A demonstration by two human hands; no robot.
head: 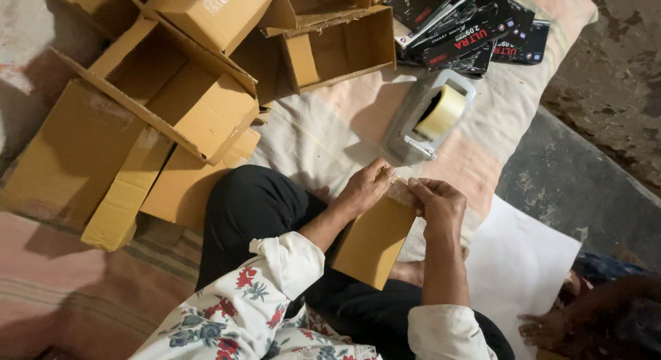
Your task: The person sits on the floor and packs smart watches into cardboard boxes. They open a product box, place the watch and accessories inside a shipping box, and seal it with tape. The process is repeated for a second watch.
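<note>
Item: flat brown cardboard piece, one. I log it plain, unprinted, rectangular, tilted with its top edge toward one o'clock, raised above the lap. Upper edge pinched by my left hand and right hand.

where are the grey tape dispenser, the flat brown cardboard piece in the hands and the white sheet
grey tape dispenser (428, 119), head view, on its yellowish tape roll
flat brown cardboard piece (374, 241), head view, middle of its face
white sheet (521, 267), head view, bare middle

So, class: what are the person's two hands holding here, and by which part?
Both the left hand and the right hand grip a small flat brown cardboard box at its top edge, fingers pinched along the upper end.
</note>
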